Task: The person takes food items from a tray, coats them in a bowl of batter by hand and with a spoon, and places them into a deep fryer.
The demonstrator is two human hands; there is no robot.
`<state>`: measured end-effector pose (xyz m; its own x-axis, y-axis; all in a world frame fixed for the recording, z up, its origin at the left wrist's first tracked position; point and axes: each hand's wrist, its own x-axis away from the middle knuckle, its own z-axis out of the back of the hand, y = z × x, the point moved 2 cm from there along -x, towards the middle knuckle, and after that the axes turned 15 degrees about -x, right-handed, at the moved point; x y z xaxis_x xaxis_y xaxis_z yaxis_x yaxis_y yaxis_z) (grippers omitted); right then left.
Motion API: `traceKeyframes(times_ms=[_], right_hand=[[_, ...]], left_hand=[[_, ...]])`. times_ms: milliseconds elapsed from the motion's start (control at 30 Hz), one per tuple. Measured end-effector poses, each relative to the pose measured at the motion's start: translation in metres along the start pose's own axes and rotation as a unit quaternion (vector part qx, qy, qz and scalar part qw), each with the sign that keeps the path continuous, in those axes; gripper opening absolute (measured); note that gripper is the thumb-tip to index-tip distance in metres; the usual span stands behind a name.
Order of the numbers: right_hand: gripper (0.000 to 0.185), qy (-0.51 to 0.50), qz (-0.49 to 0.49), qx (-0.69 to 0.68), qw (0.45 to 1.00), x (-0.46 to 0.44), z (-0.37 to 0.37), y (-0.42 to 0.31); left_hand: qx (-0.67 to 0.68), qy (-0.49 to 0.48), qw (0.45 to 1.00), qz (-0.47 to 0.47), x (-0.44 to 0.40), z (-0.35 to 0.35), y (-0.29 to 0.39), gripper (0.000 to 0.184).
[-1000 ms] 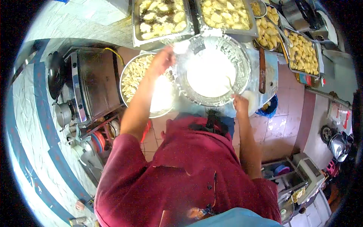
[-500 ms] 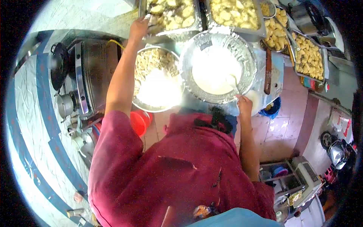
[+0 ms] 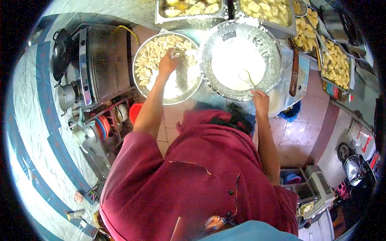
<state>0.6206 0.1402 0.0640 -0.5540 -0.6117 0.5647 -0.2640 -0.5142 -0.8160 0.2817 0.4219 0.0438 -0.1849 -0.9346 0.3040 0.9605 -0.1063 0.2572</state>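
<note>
A wide metal bowl (image 3: 138, 86) holds many pale, folded pieces of food, with glare on its lower part. My left hand (image 3: 168, 63) is over these pieces, fingers bent together and touching them; whatever lies between the fingertips is hidden. To the right stands a large basin (image 3: 273, 68) with white batter (image 3: 237, 60) inside and smears round its wall. At its near rim my right hand (image 3: 260, 103) is closed round the handle of a spoon (image 3: 247, 78), whose head rests in the batter.
Two deep metal fryer pans (image 3: 192, 20) with food pieces in oil stand beyond the bowls. At the right are a tray (image 3: 337, 64) of golden pieces, a wooden stick (image 3: 294, 72) and a blue-lined bin (image 3: 290, 112). A stove (image 3: 100, 66) stands left, above a red bucket (image 3: 136, 111).
My left hand has come back from the left fryer pan's edge down into the bowl of pieces. My right hand stays on the spoon at the basin's rim. The view has shifted slightly.
</note>
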Motion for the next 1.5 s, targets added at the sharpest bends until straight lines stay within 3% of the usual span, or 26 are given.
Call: traceKeyframes(times_ms=[33,167,267,400,500,600,667,700,767,800,867,967,1000,1067,1133,1200,1267,1333,1400,1433,1500], right_hand=[[0.022,0.002,-0.004,0.005,1.000,0.001,0.001,0.001],[0.023,0.029,-0.027,0.000,0.999,0.007,0.010,0.013],[0.022,0.039,-0.028,-0.013,0.999,0.011,0.017,0.024],[0.021,0.031,-0.046,-0.001,0.998,0.018,0.019,0.026],[0.021,0.026,-0.022,0.006,0.999,0.015,0.017,0.027],[0.022,0.019,0.002,-0.004,1.000,0.012,0.015,0.025],[0.023,0.023,0.000,0.004,1.000,0.009,0.015,0.023],[0.024,0.027,-0.001,0.009,1.000,0.008,0.017,0.023],[0.024,0.027,0.010,0.011,1.000,0.006,0.019,0.021],[0.024,0.026,0.015,0.011,0.999,0.006,0.019,0.020],[0.024,0.026,0.004,0.039,0.999,0.007,0.021,0.014],[0.025,0.043,0.030,0.146,0.988,0.001,0.027,0.012],[0.026,0.060,0.058,0.189,0.978,0.001,0.030,0.012],[0.025,0.080,0.094,0.252,0.960,0.002,0.029,0.009],[0.025,0.094,0.106,0.294,0.945,0.006,0.028,-0.002],[0.024,0.116,0.093,0.326,0.934,0.009,0.027,-0.009],[0.024,0.129,0.078,0.360,0.921,0.013,0.026,-0.016],[0.023,0.131,0.066,0.397,0.906,0.013,0.024,-0.020],[0.022,0.132,0.070,0.424,0.893,0.012,0.020,-0.018],[0.021,0.132,0.072,0.438,0.886,0.012,0.017,-0.016],[0.019,0.114,0.093,0.407,0.902,0.012,0.010,-0.012]], left_hand=[[-0.029,-0.059,0.998,-0.002,0.003,0.008,0.015,0.046],[-0.130,-0.070,0.987,-0.067,-0.016,-0.015,0.009,0.045],[-0.123,-0.079,0.987,-0.068,-0.021,-0.017,0.011,0.043],[-0.087,-0.036,0.994,-0.052,-0.033,-0.040,0.004,0.033],[0.040,-0.055,0.997,0.023,-0.032,-0.046,0.002,0.028],[0.124,0.053,0.991,-0.028,-0.013,-0.035,0.003,0.025],[0.159,0.041,0.986,0.032,-0.014,-0.047,-0.017,0.032],[0.300,-0.044,0.948,0.095,0.002,-0.019,-0.001,0.038],[0.359,-0.006,0.921,0.149,0.005,-0.026,-0.031,0.053],[0.335,-0.007,0.925,0.181,0.017,-0.007,-0.022,0.050],[0.417,0.008,0.886,0.205,0.029,0.010,-0.017,0.048],[0.553,-0.055,0.819,0.141,0.049,0.021,0.009,0.037],[0.656,-0.129,0.731,0.133,0.064,0.019,0.047,0.033],[0.687,-0.249,0.672,0.119,0.083,0.015,0.086,0.033],[0.676,-0.303,0.662,0.111,0.088,-0.020,0.115,0.040],[0.618,-0.383,0.685,0.039,0.085,-0.057,0.134,0.039],[0.441,-0.323,0.837,-0.036,0.085,-0.080,0.160,0.040],[0.253,-0.229,0.932,-0.123,0.083,-0.099,0.178,0.041],[0.066,-0.108,0.968,-0.216,0.085,-0.105,0.192,0.043],[0.049,-0.148,0.969,-0.193,0.088,-0.103,0.197,0.042],[0.021,-0.137,0.969,-0.205,0.090,-0.107,0.201,0.036]])
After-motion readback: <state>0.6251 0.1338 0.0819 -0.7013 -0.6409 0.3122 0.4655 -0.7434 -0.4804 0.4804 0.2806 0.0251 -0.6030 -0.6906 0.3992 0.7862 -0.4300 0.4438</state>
